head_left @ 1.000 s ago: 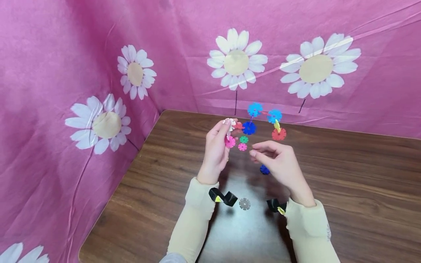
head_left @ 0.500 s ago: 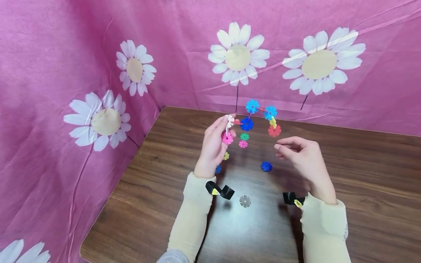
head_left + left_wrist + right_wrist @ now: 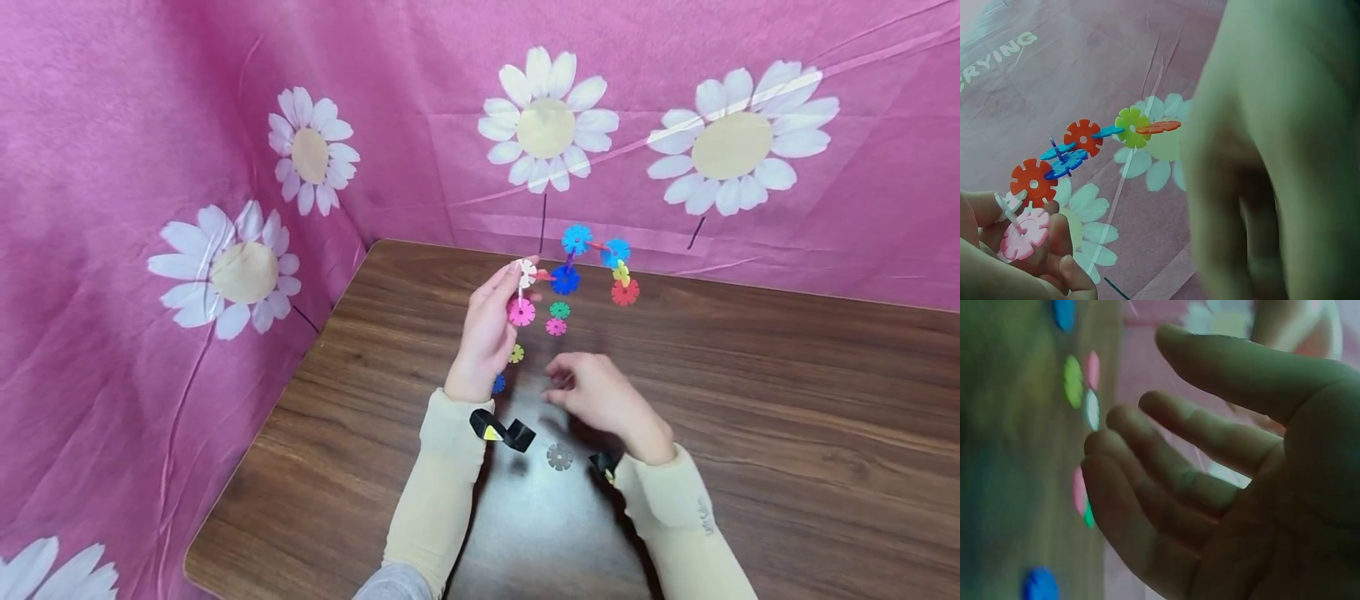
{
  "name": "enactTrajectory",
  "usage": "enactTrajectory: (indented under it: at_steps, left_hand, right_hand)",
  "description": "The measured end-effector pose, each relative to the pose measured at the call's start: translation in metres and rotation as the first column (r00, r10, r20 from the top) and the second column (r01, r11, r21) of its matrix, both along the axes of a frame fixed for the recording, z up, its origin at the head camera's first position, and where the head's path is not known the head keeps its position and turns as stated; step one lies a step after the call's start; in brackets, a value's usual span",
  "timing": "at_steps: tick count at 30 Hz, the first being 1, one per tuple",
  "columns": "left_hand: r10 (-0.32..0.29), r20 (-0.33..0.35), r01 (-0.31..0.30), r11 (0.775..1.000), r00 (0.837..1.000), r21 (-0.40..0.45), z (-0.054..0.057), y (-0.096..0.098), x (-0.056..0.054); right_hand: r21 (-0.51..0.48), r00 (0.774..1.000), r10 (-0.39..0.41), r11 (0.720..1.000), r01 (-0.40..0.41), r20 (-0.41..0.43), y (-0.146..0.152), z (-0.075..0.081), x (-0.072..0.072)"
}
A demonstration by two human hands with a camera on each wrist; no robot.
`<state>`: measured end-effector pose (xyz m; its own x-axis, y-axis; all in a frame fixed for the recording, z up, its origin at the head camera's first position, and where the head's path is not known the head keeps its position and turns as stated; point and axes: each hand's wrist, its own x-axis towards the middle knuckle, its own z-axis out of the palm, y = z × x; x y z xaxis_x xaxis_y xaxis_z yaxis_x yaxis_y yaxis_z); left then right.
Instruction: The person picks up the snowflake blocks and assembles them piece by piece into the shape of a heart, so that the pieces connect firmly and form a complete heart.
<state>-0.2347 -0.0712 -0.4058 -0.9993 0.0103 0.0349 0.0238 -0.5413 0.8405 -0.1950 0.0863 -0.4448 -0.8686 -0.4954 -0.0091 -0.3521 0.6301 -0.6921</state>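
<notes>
Colourful chain of round, notched plastic discs is what we hold up, with the thumb and fingers of our left hand clamped on its end. At those fingertips we pinch a white notched disc; a bright pink notched disc sits just below it, by the curled fingers. Outward from the white disc we follow a red disc seen nearly edge-on, a dark blue disc, a light blue disc, a second light blue disc, a yellow disc and, at the free end, another red disc.

Our right hand hangs well apart from the chain, over the brown wood-grain worktop, its thumb standing away from the loosely bent fingers. Between our hands and the worktop's far edge, a small green disc and a small pink disc lie side by side; we cannot tell whether they are joined. Beside our left wrist, towards the worktop's left edge, are a small yellow-green disc and a partly hidden blue disc. Nearest us, a grey notched disc lies between our cream sleeves. Past the far edge hangs pink cloth printed with white daisies.
</notes>
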Motion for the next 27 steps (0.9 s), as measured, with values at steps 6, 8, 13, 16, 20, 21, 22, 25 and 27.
enactTrajectory:
  at_steps: [6, 8, 13, 16, 20, 21, 22, 25, 27]
  left_hand:
    - [-0.001, 0.01, 0.001, 1.0, 1.0, 0.015, 0.001, -0.008, 0.0]
    - [-0.014, 0.016, 0.014, 1.0, 1.0, 0.009, 0.002, -0.009, 0.0]
    - [-0.058, 0.017, 0.058, 0.998, 0.998, 0.003, 0.004, -0.009, 0.001]
    - [-0.077, 0.018, 0.077, 0.997, 0.997, 0.013, 0.005, -0.009, 0.002]
    - [-0.088, 0.014, 0.088, 0.996, 0.996, 0.01, 0.005, -0.009, 0.003]
    - [-0.089, 0.009, 0.088, 0.996, 0.996, 0.006, 0.005, -0.01, 0.003]
    - [-0.087, 0.004, 0.087, 0.996, 0.996, 0.003, 0.006, -0.01, 0.002]
    - [-0.085, 0.002, 0.085, 0.996, 0.996, 0.015, 0.006, -0.012, 0.002]
    - [-0.085, 0.011, 0.084, 0.996, 0.996, 0.036, 0.006, -0.013, 0.002]
  right_hand:
    - [0.171, 0.981, 0.123, 0.981, -0.097, -0.148, -0.041, -0.013, 0.012]
    - [0.227, 0.961, 0.188, 0.964, -0.141, -0.203, -0.051, -0.017, 0.014]
    - [0.321, 0.938, 0.242, 0.934, -0.156, -0.247, -0.068, -0.024, 0.014]
    - [0.349, 0.95, 0.203, 0.931, -0.112, -0.237, -0.073, -0.025, 0.013]
    - [0.342, 0.96, 0.137, 0.938, -0.046, -0.246, -0.076, -0.027, 0.013]
    - [0.33, 0.959, 0.122, 0.943, -0.033, -0.254, -0.076, -0.027, 0.013]
    - [0.315, 0.958, 0.113, 0.949, -0.025, -0.265, -0.077, -0.027, 0.013]
    - [0.269, 0.949, 0.106, 0.963, -0.024, -0.295, -0.077, -0.028, 0.014]
    - [0.239, 0.947, 0.115, 0.97, -0.042, -0.301, -0.076, -0.028, 0.014]
